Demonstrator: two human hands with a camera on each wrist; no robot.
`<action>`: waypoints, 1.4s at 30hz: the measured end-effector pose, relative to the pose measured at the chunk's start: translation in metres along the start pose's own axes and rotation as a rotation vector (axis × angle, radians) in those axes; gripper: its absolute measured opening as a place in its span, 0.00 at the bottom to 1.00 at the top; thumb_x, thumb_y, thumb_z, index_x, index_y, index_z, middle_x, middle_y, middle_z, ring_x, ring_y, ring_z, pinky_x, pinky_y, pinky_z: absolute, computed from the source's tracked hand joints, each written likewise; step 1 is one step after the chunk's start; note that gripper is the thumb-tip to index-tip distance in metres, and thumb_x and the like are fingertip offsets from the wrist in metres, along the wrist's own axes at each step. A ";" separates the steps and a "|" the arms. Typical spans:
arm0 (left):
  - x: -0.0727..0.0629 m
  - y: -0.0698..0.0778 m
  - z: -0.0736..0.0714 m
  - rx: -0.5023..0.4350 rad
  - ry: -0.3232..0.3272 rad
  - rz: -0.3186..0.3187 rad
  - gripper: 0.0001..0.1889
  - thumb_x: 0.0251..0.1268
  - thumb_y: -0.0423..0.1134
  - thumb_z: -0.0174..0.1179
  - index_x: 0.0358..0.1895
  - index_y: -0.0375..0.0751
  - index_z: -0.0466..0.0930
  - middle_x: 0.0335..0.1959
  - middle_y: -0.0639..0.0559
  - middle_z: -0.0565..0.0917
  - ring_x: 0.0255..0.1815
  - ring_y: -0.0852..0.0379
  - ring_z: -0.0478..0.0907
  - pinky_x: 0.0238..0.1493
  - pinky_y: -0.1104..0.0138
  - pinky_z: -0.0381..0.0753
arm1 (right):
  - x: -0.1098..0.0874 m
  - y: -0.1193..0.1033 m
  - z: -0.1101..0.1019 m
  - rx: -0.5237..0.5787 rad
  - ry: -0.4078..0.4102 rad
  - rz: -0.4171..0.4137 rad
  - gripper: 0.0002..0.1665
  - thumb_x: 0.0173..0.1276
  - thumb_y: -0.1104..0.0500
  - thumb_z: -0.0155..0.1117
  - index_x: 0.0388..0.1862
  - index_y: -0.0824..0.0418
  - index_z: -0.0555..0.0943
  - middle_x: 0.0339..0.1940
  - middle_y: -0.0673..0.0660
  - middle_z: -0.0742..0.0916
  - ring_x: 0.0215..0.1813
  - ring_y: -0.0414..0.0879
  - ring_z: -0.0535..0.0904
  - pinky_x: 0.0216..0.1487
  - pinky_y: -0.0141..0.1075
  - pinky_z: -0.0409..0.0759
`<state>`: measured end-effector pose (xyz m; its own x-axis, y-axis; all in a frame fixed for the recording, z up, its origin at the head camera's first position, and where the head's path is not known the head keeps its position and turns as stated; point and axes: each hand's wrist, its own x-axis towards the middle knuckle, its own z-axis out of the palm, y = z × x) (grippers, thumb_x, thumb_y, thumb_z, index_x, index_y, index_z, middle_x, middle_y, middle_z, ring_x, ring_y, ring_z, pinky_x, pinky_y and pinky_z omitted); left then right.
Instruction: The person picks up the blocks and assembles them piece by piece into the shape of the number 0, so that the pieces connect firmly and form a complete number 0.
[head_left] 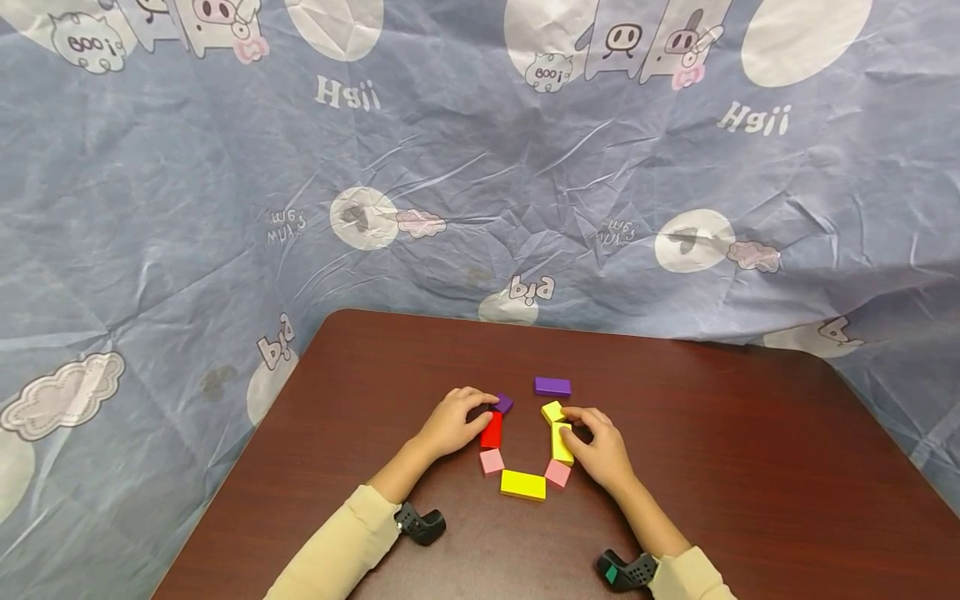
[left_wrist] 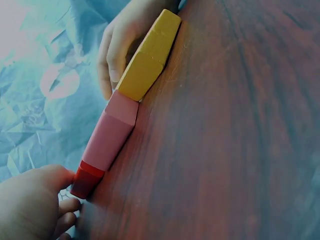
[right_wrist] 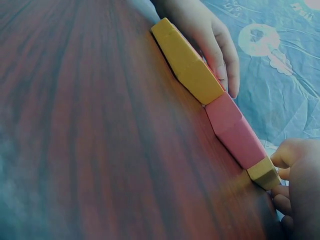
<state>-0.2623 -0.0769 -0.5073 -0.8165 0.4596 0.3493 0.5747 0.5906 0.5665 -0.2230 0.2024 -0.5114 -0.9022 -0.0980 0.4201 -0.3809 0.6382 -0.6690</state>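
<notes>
In the head view, several coloured blocks form a U on the table. My left hand [head_left: 452, 422] reaches in from the left. Its index finger touches a small purple block [head_left: 503, 404], and its thumb rests against the red block [head_left: 491, 431]. On the other side, my right hand [head_left: 602, 450] has its thumb at the long yellow block [head_left: 561, 443] and its index finger beside the small yellow block [head_left: 553, 412]. Two pink blocks [head_left: 492, 462] sit at the lower corners. Another long yellow block [head_left: 523, 485] lies across the near end, and a purple bar [head_left: 552, 387] lies at the far end.
Beneath the blocks is a brown wooden table [head_left: 360, 367] with rounded far corners. A wrinkled blue-grey printed cloth [head_left: 480, 183] hangs behind it and at the left. Black devices [head_left: 422, 525] are worn on both wrists, near the cream sleeves [head_left: 337, 546].
</notes>
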 end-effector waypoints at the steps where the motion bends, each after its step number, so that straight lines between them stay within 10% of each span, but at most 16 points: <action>1: 0.000 -0.001 0.001 -0.009 0.004 -0.002 0.15 0.69 0.41 0.58 0.57 0.48 0.81 0.51 0.50 0.80 0.54 0.49 0.74 0.57 0.54 0.73 | 0.000 0.000 0.000 0.000 0.000 0.000 0.16 0.61 0.62 0.69 0.49 0.60 0.85 0.42 0.53 0.84 0.45 0.48 0.77 0.47 0.45 0.75; 18: -0.001 -0.006 0.007 -0.015 0.035 -0.002 0.15 0.68 0.43 0.59 0.56 0.51 0.81 0.52 0.53 0.80 0.53 0.52 0.74 0.57 0.56 0.73 | 0.048 -0.001 -0.008 -0.047 -0.060 0.030 0.18 0.63 0.62 0.68 0.52 0.66 0.82 0.44 0.61 0.83 0.49 0.56 0.77 0.49 0.50 0.75; 28: 0.000 -0.008 0.006 0.004 0.052 0.016 0.15 0.68 0.43 0.58 0.56 0.52 0.82 0.51 0.54 0.81 0.53 0.52 0.74 0.57 0.57 0.73 | 0.084 0.004 -0.004 -0.142 -0.236 -0.015 0.18 0.61 0.64 0.65 0.51 0.67 0.83 0.51 0.66 0.83 0.56 0.63 0.76 0.59 0.57 0.71; 42: 0.000 -0.009 0.006 0.001 0.049 0.013 0.15 0.67 0.42 0.58 0.56 0.52 0.82 0.51 0.54 0.81 0.53 0.53 0.74 0.57 0.57 0.73 | 0.094 -0.002 0.002 -0.168 -0.298 0.020 0.18 0.61 0.64 0.69 0.51 0.64 0.83 0.50 0.64 0.84 0.53 0.60 0.79 0.56 0.55 0.74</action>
<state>-0.2677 -0.0785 -0.5164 -0.8107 0.4344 0.3925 0.5853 0.5855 0.5609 -0.3078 0.1905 -0.4715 -0.9380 -0.2875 0.1934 -0.3463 0.7569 -0.5543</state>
